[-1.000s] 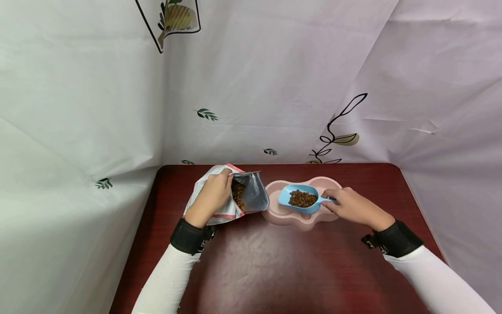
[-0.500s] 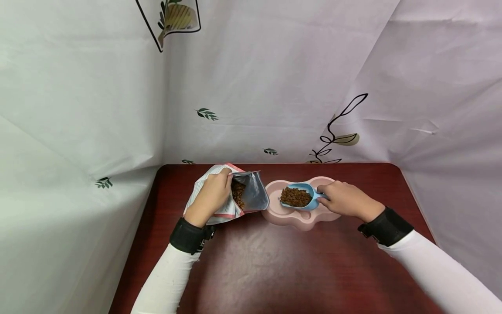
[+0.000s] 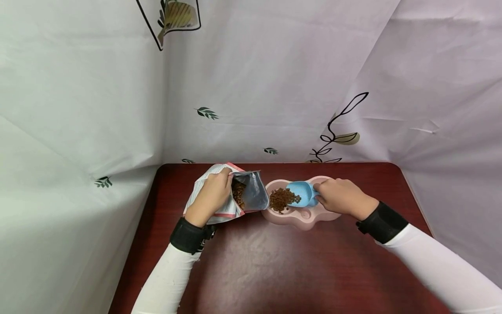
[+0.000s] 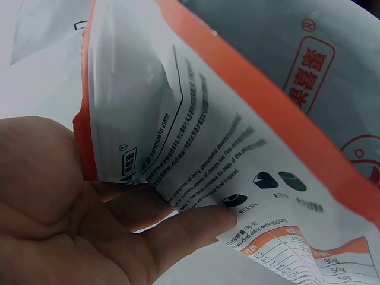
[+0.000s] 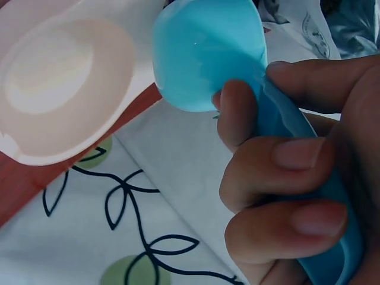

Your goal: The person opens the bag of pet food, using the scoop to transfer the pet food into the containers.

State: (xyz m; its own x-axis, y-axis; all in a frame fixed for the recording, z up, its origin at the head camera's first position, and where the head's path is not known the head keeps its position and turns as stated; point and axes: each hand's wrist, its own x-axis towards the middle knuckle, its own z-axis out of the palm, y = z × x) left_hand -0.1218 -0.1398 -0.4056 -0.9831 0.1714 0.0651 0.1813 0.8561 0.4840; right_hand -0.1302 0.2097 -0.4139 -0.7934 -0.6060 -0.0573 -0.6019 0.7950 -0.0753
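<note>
My left hand grips the upper edge of a white and orange-edged pet food bag, which leans over with its silver mouth facing right. Brown kibble shows inside it. With curled fingers my right hand holds the handle of a light blue scoop, tipped over a pink double pet bowl. Kibble lies in the bowl's left hollow, trailing from the scoop's lip. In the right wrist view the fingers wrap the scoop's handle, and the bowl's right hollow appears bare.
A dark red table carries the bag and the bowl. White cloth printed with leaves hangs behind the table and along both sides. The bag's mouth overlaps the bowl's left rim in the head view.
The right hand has moved slightly left and tilted the scoop, and the kibble has slid from the scoop into the bowl's left hollow. The left hand and bag have stayed in place.
</note>
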